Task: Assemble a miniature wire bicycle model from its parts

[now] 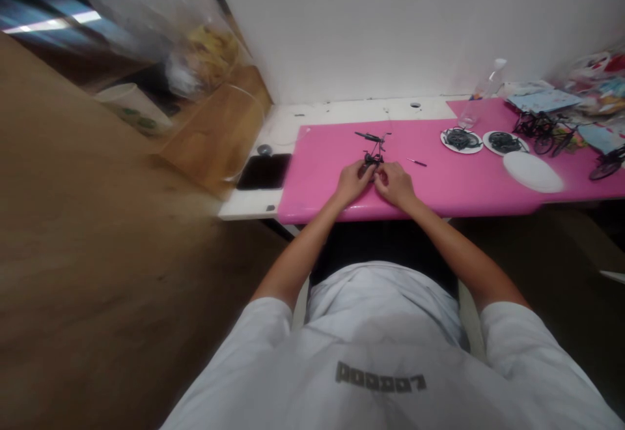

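Pink tabletop [317, 189]: we are close up against it, facing a white wall [390, 32], with a thin screwdriver-like tool [417, 163] to the right and two white plates [462, 151] of black parts [502, 143] beyond it.
Black bicycle model [375, 150]: straight ahead of us over the tabletop, its near end between our hands.
Left fingers: our left hand [352, 182] pinches that near end from its side.
Right fingers: our right hand [396, 184] curls in at the same end, fingertips drawn together; whether they grip a piece, we cannot tell.
Slip risk: the frame looks thin and we hold it at one end only, so an uneven push could make the far end swing or twist.
Lost-part risk: any tiny piece at our fingertips could drop toward the near edge, since our hands work close to it.
Long axis: it runs away from us toward the wall, the far end leaning slightly right.
Pointing: bar-like parts spread at the far end; which end is the front, we cannot tell.
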Tool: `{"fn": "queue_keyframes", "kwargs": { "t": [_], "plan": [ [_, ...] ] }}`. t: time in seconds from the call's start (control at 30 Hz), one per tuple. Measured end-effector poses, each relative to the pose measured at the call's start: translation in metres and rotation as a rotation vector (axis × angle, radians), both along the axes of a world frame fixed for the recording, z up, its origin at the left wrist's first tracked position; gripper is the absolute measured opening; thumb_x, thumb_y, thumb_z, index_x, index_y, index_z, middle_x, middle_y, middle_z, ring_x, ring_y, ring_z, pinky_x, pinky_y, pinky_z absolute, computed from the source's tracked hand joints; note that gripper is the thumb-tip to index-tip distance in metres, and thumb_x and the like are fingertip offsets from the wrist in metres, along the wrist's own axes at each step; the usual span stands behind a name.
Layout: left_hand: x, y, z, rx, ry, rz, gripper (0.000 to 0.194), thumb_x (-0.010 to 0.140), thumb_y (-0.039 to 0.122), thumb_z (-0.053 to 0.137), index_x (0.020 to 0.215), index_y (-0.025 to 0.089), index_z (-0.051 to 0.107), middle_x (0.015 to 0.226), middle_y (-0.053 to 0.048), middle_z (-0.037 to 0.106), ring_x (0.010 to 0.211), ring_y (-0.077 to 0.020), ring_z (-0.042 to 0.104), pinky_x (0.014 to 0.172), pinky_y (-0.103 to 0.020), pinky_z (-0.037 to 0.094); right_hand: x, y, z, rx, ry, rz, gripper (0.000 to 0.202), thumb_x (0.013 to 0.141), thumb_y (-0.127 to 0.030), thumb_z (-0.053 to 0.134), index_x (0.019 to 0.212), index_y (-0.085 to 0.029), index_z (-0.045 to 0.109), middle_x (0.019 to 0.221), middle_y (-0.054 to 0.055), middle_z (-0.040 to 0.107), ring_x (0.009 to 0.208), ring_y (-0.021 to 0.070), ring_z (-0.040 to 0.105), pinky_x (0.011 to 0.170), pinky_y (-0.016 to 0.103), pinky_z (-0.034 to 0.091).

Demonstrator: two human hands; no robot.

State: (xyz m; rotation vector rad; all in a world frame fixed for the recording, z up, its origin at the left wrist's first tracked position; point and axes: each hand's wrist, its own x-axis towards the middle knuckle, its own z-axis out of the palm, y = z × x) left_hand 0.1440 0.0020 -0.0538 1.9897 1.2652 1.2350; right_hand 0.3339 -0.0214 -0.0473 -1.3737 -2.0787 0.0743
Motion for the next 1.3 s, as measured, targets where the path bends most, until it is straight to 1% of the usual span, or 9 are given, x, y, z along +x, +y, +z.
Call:
{"fn": "queue_keyframes", "kwargs": {
  "t": [0.23, 0.33, 0.43, 0.63, 0.73, 0.83, 1.03, 1.2, 1.3],
  "plan": [
    [0.0000, -0.0023, 0.0008, 0.014, 0.012, -0.033, 0.037, 0.110, 0.052, 0.065, 0.110, 0.017, 0.078, 0.087, -0.008, 0.080, 0.074, -0.0184, 0.067, 0.070, -0.031, 0.046, 0.0012, 0.0033, -0.0029, -0.014, -0.007, -0.015, 0.042, 0.114, -0.040, 0.039, 0.103, -0.023, 0.076, 0.106, 0.017, 0.079, 0.111, 0.0358, 0.065, 0.088, 0.046, 0.053],
    [0.0003, -0.0028, 0.0013, 0.000, 0.006, -0.019, 0.035, 0.110, 0.049, 0.065, 0.114, 0.017, 0.078, 0.091, -0.009, 0.081, 0.075, -0.0186, 0.068, 0.072, -0.031, 0.048, 0.0004, 0.0012, -0.0011, -0.022, 0.024, -0.031, 0.035, 0.111, -0.039, 0.045, 0.109, -0.022, 0.075, 0.110, 0.018, 0.079, 0.109, 0.0359, 0.066, 0.085, 0.046, 0.053],
    [0.0001, -0.0023, 0.0003, 0.007, 0.006, -0.013, 0.035, 0.111, 0.049, 0.065, 0.115, 0.017, 0.078, 0.090, -0.009, 0.081, 0.075, -0.0185, 0.067, 0.072, -0.031, 0.048, -0.0007, -0.0007, 0.0007, -0.030, 0.018, -0.021, 0.027, 0.107, -0.039, 0.053, 0.110, -0.022, 0.074, 0.107, 0.016, 0.078, 0.106, 0.0351, 0.067, 0.084, 0.045, 0.052],
    [0.0007, -0.0002, -0.0022, 0.040, 0.003, -0.027, 0.037, 0.110, 0.051, 0.066, 0.108, 0.016, 0.078, 0.085, -0.007, 0.078, 0.070, -0.0166, 0.064, 0.068, -0.030, 0.043, 0.0006, 0.0022, -0.0015, -0.036, -0.034, -0.018, 0.038, 0.114, -0.037, 0.040, 0.106, -0.021, 0.074, 0.111, 0.018, 0.079, 0.112, 0.0355, 0.067, 0.089, 0.045, 0.052],
    [0.0015, 0.0001, -0.0021, 0.037, -0.021, -0.008, 0.036, 0.110, 0.051, 0.066, 0.109, 0.016, 0.078, 0.086, -0.007, 0.078, 0.070, -0.0162, 0.063, 0.068, -0.030, 0.043, 0.0017, 0.0029, -0.0026, -0.016, -0.003, -0.024, 0.032, 0.111, -0.037, 0.046, 0.109, -0.021, 0.073, 0.112, 0.017, 0.079, 0.110, 0.0349, 0.067, 0.087, 0.044, 0.052],
    [0.0019, 0.0001, -0.0021, 0.028, -0.030, -0.010, 0.035, 0.110, 0.050, 0.065, 0.109, 0.017, 0.078, 0.085, -0.006, 0.078, 0.068, -0.0161, 0.062, 0.068, -0.030, 0.043, 0.0022, 0.0027, -0.0029, -0.002, 0.014, -0.013, 0.024, 0.107, -0.038, 0.054, 0.108, -0.022, 0.072, 0.107, 0.016, 0.077, 0.105, 0.0339, 0.067, 0.084, 0.043, 0.051],
    [0.0021, -0.0003, -0.0011, 0.041, -0.008, -0.007, 0.035, 0.109, 0.050, 0.067, 0.106, 0.017, 0.077, 0.083, -0.006, 0.077, 0.069, -0.0164, 0.062, 0.067, -0.030, 0.041, 0.0029, 0.0035, -0.0028, -0.030, -0.016, -0.007, 0.037, 0.114, -0.038, 0.041, 0.104, -0.022, 0.072, 0.110, 0.018, 0.078, 0.112, 0.0355, 0.066, 0.090, 0.046, 0.053],
    [0.0021, -0.0005, -0.0007, 0.029, -0.016, -0.004, 0.034, 0.110, 0.048, 0.066, 0.108, 0.017, 0.078, 0.084, -0.006, 0.077, 0.069, -0.0164, 0.062, 0.068, -0.030, 0.042, 0.0031, 0.0034, -0.0036, -0.004, 0.029, -0.003, 0.024, 0.107, -0.039, 0.055, 0.110, -0.022, 0.071, 0.106, 0.015, 0.076, 0.105, 0.0335, 0.066, 0.085, 0.044, 0.053],
    [0.0026, -0.0004, -0.0007, 0.038, -0.011, -0.008, 0.034, 0.110, 0.049, 0.067, 0.106, 0.017, 0.077, 0.083, -0.006, 0.077, 0.068, -0.0163, 0.061, 0.068, -0.031, 0.041, 0.0032, 0.0039, -0.0045, 0.013, 0.005, 0.006, 0.029, 0.111, -0.039, 0.048, 0.103, -0.023, 0.071, 0.105, 0.016, 0.077, 0.108, 0.0340, 0.066, 0.085, 0.044, 0.052]
  ]
}}
